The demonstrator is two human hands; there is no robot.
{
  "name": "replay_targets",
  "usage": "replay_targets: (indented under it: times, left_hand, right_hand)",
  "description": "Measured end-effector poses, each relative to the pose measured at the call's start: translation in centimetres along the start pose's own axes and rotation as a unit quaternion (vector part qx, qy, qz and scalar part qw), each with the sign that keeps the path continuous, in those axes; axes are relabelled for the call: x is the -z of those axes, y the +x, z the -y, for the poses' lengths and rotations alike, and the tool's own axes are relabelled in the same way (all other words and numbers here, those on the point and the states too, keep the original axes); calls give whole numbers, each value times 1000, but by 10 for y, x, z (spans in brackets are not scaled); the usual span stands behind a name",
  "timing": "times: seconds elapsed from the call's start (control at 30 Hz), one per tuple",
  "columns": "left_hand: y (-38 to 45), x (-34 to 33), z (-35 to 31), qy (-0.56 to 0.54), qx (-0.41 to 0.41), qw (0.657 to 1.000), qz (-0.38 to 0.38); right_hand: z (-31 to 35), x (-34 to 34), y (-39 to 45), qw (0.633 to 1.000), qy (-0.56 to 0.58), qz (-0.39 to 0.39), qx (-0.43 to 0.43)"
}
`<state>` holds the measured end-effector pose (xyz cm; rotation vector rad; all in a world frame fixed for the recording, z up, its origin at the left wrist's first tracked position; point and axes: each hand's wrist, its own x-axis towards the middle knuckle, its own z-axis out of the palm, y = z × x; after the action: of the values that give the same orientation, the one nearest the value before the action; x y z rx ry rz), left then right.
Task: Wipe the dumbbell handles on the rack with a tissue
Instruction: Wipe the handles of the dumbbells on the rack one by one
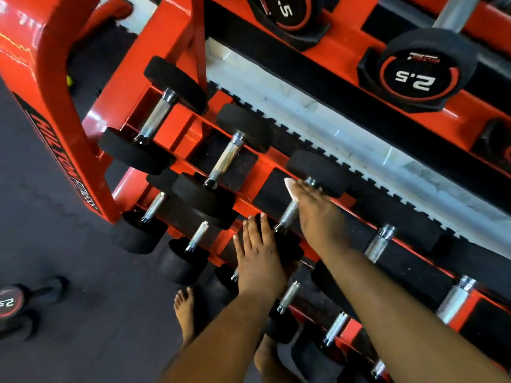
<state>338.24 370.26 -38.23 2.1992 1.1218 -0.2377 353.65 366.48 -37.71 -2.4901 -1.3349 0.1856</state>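
A red rack holds rows of black dumbbells with knurled steel handles. My right hand lies over the upper part of one middle-row handle, fingers wrapped down around it with a white tissue sticking out at the fingertips. My left hand rests flat, fingers straight, on that same dumbbell's near black head. Two more dumbbell handles lie to the left on the same shelf.
Lower shelves carry more dumbbells. The upper shelf holds a round dumbbell marked 2.5. One dumbbell lies on the dark floor at the left. My bare feet stand by the rack's base.
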Motion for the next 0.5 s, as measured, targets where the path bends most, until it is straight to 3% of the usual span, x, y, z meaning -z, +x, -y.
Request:
replay_targets:
  times: [0.03,0.13,0.23,0.33,0.5]
  left_hand:
    - [0,-1,2,-11,-4,1000,-9]
    - [1,-3,4,-27,-6,999,-16]
    - [0,-1,7,-22,-18,999,-15]
    - [0,6,10,4,-23,1000,7]
    - [1,34,21,37,-44,998,40]
  right_hand:
    - [-5,-2,9,996,-71,10,44]
    - [-11,-8,11,953,-224,173,111]
    - [-10,-11,-10,918,-225,268,188]
    - [-11,-3,-22,915,-179,264,248]
    - [-19,14,-24,928,-112,278,222]
